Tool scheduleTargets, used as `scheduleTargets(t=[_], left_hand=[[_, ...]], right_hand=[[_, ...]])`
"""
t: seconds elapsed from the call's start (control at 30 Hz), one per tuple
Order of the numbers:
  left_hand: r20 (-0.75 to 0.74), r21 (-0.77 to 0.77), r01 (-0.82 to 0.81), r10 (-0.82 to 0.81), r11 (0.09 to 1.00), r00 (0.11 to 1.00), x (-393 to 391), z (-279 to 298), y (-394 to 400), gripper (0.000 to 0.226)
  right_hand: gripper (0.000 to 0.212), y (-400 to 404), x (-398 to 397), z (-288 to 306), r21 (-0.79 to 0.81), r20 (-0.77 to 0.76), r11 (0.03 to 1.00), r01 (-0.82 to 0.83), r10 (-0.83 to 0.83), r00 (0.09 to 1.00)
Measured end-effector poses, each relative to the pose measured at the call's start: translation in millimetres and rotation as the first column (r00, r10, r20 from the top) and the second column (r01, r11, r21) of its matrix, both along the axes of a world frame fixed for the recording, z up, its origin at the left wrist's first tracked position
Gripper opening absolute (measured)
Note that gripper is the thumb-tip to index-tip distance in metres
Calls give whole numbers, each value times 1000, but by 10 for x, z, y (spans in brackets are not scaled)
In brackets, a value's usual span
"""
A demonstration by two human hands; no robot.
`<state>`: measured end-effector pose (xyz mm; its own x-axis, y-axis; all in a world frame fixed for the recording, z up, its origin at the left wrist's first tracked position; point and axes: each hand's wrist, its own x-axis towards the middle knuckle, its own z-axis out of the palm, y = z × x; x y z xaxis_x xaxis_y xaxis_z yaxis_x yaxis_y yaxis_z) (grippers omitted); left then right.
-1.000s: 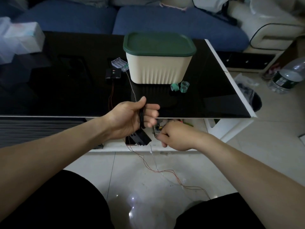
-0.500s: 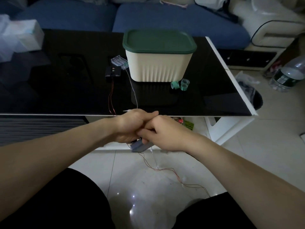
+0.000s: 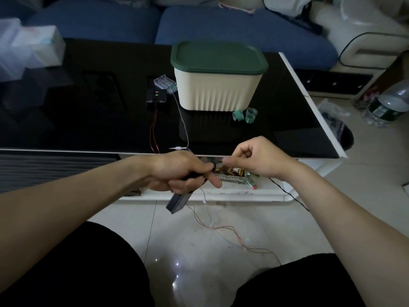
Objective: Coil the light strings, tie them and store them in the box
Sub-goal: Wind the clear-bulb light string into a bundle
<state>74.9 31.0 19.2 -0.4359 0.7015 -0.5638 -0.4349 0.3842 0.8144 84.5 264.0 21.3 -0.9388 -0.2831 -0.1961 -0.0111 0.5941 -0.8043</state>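
head view: a glossy black tabletop with a white edge (image 3: 309, 100) is seen across the middle, with a blue sofa (image 3: 221, 25) behind it and pale floor tiles (image 3: 199, 251) in front. a blurred pale box (image 3: 42, 45) is seen at the far left corner of the tabletop, and a clear plastic water bottle (image 3: 386, 107) lies on the floor at the right. on a lower white shelf under the table edge, small items are glimpsed but cannot be made out, as they are partly blocked by both hands.

a thin copper-coloured light string (image 3: 223, 229) is held in front of the table edge; its loose end trails in loops over the tiles between the knees. its dark battery case (image 3: 178, 201) hangs tilted below the left hand (image 3: 177, 171), whose fingers are curled round a dark bundle of the wire. the right hand (image 3: 254, 158) is raised just beside it, a strand being pinched between thumb and fingertip; the two hands are slightly apart.

on the tabletop a small black battery box (image 3: 156, 95) with a reddish wire and a clear plastic battery case (image 3: 165, 83) with a pale wire are laid, both wires running to the near edge. just beside them stands a cream ribbed storage box (image 3: 217, 91), closed by a dark green lid (image 3: 218, 57), so its contents are not seen. two small green tie rings (image 3: 245, 115) lie at its front right corner.
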Motion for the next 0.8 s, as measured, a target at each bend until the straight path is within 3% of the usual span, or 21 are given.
scheduleTargets(t=[0.13,0.23,0.4,0.63,0.8], left_hand=[[188,209,-164,125,964,974,-58,78,-62,43],[242,291,-310,244,905,939,-66,100,-54,41],[215,294,-461,412,837,885,-42,66,64,43],[268,366,-552,483,749,834,-49,132,146,49],[205,243,-482,441,842,874,-20,87,89,51]], right_hand=[[42,143,0,-81,102,139,995,13,-27,990],[45,88,19,-121,127,187,992,10,-34,982],[49,-191,110,-78,263,129,962,-69,36,991],[40,-667,252,-87,177,49,974,-144,137,989],[31,-713,281,-92,190,71,948,-256,246,967]])
